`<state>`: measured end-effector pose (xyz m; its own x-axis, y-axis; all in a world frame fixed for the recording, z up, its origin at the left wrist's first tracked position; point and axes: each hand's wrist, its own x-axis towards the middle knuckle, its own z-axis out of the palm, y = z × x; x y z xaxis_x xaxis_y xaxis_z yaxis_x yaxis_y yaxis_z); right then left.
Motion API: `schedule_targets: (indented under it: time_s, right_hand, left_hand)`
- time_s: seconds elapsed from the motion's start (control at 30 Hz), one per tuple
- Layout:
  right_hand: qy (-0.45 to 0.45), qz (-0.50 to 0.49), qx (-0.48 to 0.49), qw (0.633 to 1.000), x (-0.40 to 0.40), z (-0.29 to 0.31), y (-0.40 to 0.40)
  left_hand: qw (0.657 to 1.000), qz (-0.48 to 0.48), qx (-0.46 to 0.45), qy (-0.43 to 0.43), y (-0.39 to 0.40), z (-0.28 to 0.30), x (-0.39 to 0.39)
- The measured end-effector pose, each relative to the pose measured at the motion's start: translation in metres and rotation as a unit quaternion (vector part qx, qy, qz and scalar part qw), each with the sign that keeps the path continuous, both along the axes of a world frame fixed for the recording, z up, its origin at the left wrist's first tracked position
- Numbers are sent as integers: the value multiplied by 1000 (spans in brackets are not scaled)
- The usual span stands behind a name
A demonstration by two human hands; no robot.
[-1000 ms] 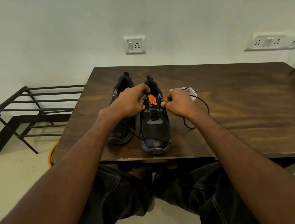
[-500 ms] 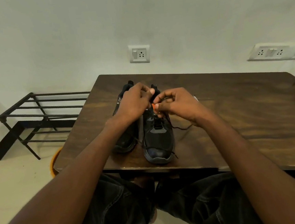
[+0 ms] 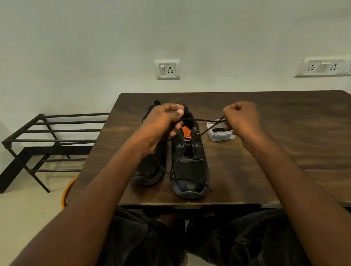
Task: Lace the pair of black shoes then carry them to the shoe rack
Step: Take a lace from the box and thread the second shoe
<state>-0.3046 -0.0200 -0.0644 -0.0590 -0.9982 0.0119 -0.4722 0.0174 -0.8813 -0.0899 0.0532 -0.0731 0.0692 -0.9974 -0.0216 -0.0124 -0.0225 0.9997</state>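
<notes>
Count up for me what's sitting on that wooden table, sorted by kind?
Black shoes: 2, the left shoe and the right shoe
Small clear containers: 1, the container beside the right shoe
Total: 3 things on the table

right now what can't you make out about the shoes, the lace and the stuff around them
Head view only:
- Left shoe: upper and eyelets hidden by the left hand and forearm.
- Right shoe: collar covered by the left hand's fingers; orange tag print too small to read.
- Lace: its end vanishes inside the right hand.
- Small container: dark contents unclear, partly behind the right hand.
- Orange object on the floor: mostly hidden by the table edge.
</notes>
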Motion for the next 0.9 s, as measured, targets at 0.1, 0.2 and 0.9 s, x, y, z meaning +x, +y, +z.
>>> schedule_targets:
  time_s: [0.1,0.2,0.9]
  right_hand:
    - [349,77,-53,932,-11,-11,0]
    - [224,202,-91,949,1,-8,12]
    - [201,161,-147,955,40,-27,11]
  left_hand:
    - [998,28,-13,-49,-3,-4,7]
    - [998,20,-23,-64,-4,-11,2]
    - [992,68,-13,-108,-5,-12,-6]
